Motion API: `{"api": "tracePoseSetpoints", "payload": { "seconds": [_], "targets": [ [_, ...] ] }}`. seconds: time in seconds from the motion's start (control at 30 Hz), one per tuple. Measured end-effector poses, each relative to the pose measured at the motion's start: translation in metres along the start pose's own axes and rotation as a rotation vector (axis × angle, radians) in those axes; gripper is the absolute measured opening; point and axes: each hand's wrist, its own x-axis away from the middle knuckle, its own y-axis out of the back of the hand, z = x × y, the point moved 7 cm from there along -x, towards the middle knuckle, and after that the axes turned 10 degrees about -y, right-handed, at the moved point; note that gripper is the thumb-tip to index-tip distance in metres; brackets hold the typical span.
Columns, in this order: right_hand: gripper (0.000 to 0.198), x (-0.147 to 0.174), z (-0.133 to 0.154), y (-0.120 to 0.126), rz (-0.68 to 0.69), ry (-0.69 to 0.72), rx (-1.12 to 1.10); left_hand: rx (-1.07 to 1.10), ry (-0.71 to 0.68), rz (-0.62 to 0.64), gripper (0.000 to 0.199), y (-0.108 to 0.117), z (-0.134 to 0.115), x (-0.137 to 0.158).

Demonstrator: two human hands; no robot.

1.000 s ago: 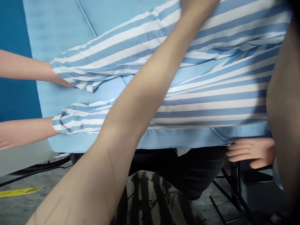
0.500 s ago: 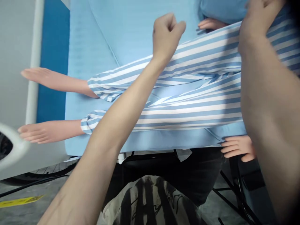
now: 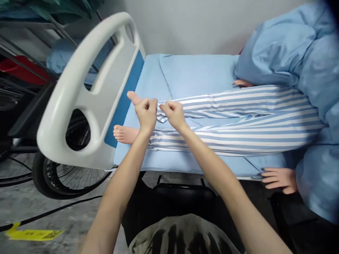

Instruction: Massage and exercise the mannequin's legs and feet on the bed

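My left hand (image 3: 146,112) is closed in a fist over the far ankle of a manikin in blue-and-white striped trousers (image 3: 238,130). My right hand (image 3: 173,112), also a fist, is beside it above the far trouser cuff (image 3: 162,118). The two thumbs face each other with a small gap between. Nothing shows in either fist, and the cuff beneath does not look pulled. Beyond my left hand are the far bare foot (image 3: 134,97) and the near bare foot (image 3: 124,134), toes toward the bed's end.
The grey-white footboard (image 3: 63,102) rises at the left, with a wheelchair wheel (image 3: 76,176) below it. A bunched blue quilt (image 3: 280,49) covers the manikin's upper part at the right. One manikin hand (image 3: 280,179) hangs over the near edge of the light-blue mattress (image 3: 201,70).
My left hand has moved toward the feet, and my right hand has come from the hip area to beside it. The view has shifted, bringing the whole footboard and quilt into sight.
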Motion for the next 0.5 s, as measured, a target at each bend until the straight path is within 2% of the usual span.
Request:
{"api": "tracePoseSetpoints", "payload": {
  "seconds": [0.1, 0.23, 0.37, 0.5],
  "targets": [
    [0.044, 0.023, -0.039, -0.033, 0.003, -0.11, -0.041, 0.046, -0.007, 0.005, 0.054, 0.024, -0.008, 0.009],
    [0.043, 0.039, -0.089, -0.037, -0.067, -0.258, -0.036, 0.095, 0.072, 0.05, 0.055, 0.036, 0.007, 0.028],
    [0.04, 0.036, -0.104, -0.035, -0.042, -0.318, -0.052, 0.137, 0.164, 0.069, 0.051, 0.026, 0.033, 0.042],
    [0.041, 0.008, -0.089, -0.025, -0.11, -0.302, -0.024, 0.169, 0.153, 0.076, 0.05, -0.003, 0.043, 0.024]
  ]
}}
